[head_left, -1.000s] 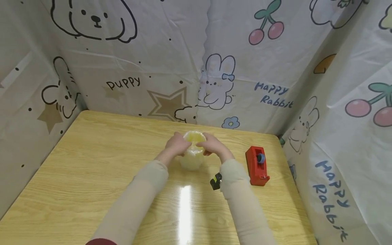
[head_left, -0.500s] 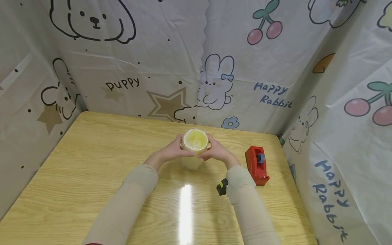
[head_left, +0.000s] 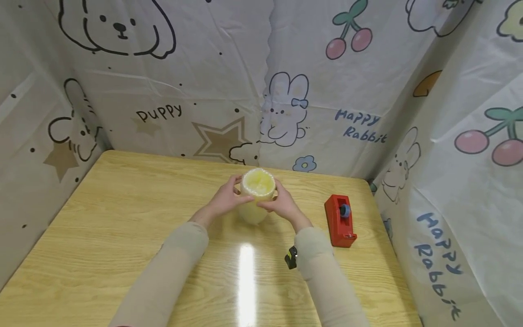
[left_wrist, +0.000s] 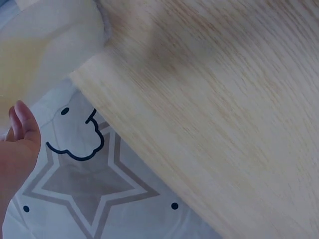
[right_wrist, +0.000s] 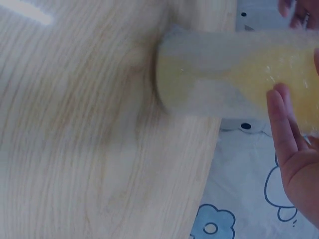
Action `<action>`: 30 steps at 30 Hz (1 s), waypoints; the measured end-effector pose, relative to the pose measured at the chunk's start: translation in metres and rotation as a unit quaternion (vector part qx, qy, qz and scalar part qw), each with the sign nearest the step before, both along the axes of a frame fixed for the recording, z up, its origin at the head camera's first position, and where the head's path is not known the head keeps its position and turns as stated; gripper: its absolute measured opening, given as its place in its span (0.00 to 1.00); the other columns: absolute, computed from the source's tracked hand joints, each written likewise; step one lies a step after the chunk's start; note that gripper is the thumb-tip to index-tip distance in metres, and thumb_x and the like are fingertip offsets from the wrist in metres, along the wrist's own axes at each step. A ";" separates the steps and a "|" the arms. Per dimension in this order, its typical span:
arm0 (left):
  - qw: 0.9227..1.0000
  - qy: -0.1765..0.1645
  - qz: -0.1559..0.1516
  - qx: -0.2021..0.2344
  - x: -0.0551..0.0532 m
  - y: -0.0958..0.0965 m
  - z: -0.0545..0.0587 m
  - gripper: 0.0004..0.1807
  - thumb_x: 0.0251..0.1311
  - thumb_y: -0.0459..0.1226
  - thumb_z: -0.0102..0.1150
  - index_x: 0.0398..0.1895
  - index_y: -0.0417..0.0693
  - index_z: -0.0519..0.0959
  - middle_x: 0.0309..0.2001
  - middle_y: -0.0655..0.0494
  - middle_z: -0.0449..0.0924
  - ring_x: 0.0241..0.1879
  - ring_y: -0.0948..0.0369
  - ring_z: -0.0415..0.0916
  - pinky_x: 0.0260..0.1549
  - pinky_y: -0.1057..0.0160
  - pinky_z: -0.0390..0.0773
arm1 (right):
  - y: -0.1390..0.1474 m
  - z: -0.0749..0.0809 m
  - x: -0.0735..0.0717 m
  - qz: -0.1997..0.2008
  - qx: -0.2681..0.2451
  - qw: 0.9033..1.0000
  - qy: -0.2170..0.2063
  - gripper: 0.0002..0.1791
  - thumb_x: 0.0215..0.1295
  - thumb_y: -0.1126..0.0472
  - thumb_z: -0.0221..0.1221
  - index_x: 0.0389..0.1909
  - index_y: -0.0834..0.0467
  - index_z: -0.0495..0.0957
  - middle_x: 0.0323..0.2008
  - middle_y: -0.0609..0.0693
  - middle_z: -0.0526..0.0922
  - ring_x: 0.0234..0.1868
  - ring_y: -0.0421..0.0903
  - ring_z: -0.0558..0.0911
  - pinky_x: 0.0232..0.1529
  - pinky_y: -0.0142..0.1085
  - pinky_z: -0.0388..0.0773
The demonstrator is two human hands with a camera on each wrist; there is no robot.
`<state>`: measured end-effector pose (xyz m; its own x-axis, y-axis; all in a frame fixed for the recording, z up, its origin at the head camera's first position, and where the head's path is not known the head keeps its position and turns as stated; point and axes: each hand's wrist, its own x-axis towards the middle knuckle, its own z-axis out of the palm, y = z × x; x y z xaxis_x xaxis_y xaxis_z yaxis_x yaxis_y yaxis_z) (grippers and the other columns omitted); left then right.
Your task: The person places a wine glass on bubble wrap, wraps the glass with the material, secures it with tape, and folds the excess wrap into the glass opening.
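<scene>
A translucent white wrap forms a tube (head_left: 254,213) standing upright on the table. Through the wrap, in the right wrist view, shows a yellow goblet (right_wrist: 264,69) with foot, narrow stem and wider bowl. From above, the tube's round top has a white, bubbly rim with yellow inside. My left hand (head_left: 224,198) grips the upper part from the left, thumb across the front. On the opposite side my right hand (head_left: 283,203) holds it likewise, thumb in front and fingers round the side. The far fingers are partly hidden behind the tube.
A red tape dispenser (head_left: 341,221) with a blue core stands to the right on the wooden table (head_left: 135,236). A patterned white curtain (head_left: 171,91) hangs along the table's back and both sides. A small black device (head_left: 291,257) sits at my right wrist.
My thumbs have moved from over the top opening to the front of the tube, and both hands now wrap its sides. The view has shifted slightly; the dispenser has stayed put.
</scene>
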<state>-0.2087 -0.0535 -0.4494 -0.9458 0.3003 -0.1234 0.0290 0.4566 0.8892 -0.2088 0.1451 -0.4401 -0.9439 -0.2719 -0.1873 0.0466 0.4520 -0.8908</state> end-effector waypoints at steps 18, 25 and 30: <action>0.999 0.032 0.003 0.001 -0.002 -0.004 -0.002 0.39 0.56 0.43 0.64 0.69 0.50 0.57 0.66 0.48 0.63 0.52 0.50 0.69 0.41 0.61 0.77 | -0.005 -0.012 -0.005 -0.024 0.042 0.999 0.022 0.48 0.49 0.59 0.70 0.70 0.52 0.53 0.62 0.56 0.68 0.34 0.48 0.79 0.32 0.37 0.81; 0.999 0.032 0.001 -0.027 0.001 -0.007 -0.003 0.44 0.55 0.49 0.63 0.71 0.48 0.52 0.70 0.46 0.56 0.65 0.44 0.58 0.59 0.42 0.66 | -0.004 -0.007 -0.004 0.009 0.088 0.994 0.066 0.50 0.47 0.55 0.71 0.70 0.55 0.53 0.65 0.57 0.64 0.64 0.55 0.67 0.62 0.54 0.66; 0.996 0.042 0.004 -0.084 0.004 -0.008 -0.002 0.52 0.52 0.56 0.62 0.74 0.51 0.45 0.74 0.47 0.42 0.72 0.43 0.39 0.65 0.35 0.47 | -0.002 -0.005 -0.002 0.005 0.141 0.988 0.065 0.55 0.45 0.49 0.71 0.72 0.52 0.50 0.64 0.58 0.62 0.65 0.56 0.64 0.63 0.58 0.62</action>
<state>-0.2048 -0.0614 -0.4509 -0.9569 0.2753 -0.0923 0.0957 0.5991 0.7950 -0.2106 0.1430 -0.4452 -0.9627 -0.2350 -0.1341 -0.0656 0.6835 -0.7270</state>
